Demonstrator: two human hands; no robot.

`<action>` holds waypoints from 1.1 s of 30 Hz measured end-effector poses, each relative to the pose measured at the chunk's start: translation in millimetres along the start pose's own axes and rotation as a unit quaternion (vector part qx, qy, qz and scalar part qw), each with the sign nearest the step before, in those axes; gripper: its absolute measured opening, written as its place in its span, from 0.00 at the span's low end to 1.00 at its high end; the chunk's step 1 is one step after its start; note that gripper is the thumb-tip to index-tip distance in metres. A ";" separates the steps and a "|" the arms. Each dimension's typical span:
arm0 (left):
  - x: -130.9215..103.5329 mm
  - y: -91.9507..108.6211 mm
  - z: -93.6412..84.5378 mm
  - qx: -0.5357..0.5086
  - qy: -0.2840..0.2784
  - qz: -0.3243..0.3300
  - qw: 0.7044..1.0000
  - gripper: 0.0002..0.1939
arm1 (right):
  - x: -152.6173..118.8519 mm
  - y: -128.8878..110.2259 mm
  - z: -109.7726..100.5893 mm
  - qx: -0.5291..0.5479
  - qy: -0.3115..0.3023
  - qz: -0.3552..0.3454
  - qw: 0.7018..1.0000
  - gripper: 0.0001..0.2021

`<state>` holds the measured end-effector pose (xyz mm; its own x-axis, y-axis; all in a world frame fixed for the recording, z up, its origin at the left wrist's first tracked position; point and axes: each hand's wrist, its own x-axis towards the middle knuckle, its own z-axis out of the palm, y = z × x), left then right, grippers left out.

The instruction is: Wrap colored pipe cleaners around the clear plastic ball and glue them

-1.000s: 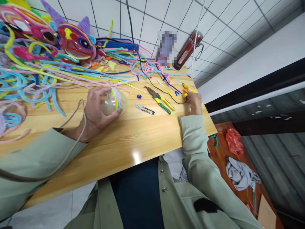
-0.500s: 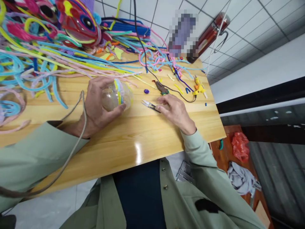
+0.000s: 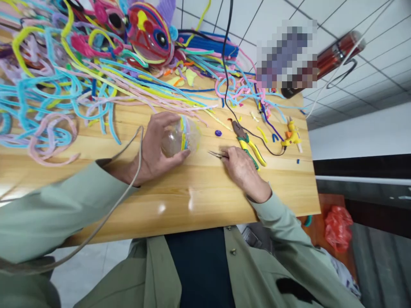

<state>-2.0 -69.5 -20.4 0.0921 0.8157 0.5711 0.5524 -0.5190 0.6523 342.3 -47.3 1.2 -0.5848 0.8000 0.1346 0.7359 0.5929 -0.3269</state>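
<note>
My left hand [image 3: 159, 145] is wrapped round a clear plastic ball [image 3: 171, 141], which has yellow, blue and lilac pipe cleaner strips [image 3: 184, 134] across its side. To its right, my right hand [image 3: 242, 169] has its fingers closed on small thread snips [image 3: 218, 155], their blades pointing left toward the ball. Just beyond that hand lie pliers [image 3: 248, 147] with yellow and green handles. A small dark purple coil [image 3: 218, 133] rests on the table between the ball and the pliers.
Many coloured pipe cleaners [image 3: 109, 79] cover the back left, beside a fish-like craft piece [image 3: 149, 34]. A yellow glue gun [image 3: 291, 136] lies near the table's right edge, its black cord running back. A red thermos [image 3: 334, 60] stands behind. A grey cable [image 3: 118, 201] crosses my left arm.
My right hand has closed on the thread snips and picked them up, moving clear of the pliers' handles. My left hand still holds the ball. The whole view has shifted.
</note>
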 end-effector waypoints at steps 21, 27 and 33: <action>0.6 -14.0 11.7 -0.016 -0.009 0.052 0.998 0.39 | 21.2 -67.0 -38.2 0.048 0.092 -0.037 0.994 0.22; 2.0 -12.9 14.6 -0.033 0.013 0.060 0.998 0.38 | 36.6 -67.6 -33.9 0.006 0.090 -0.085 0.992 0.30; -1.5 -10.9 12.6 -0.010 -0.009 0.010 1.000 0.42 | 36.2 -59.0 -20.3 0.014 0.052 -0.086 0.995 0.29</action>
<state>2.3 -61.9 -34.6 0.1178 0.8089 0.5760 0.5329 -0.5409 0.6507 284.6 -51.5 44.4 -0.6622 0.6926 0.2859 0.6174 0.7206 -0.3156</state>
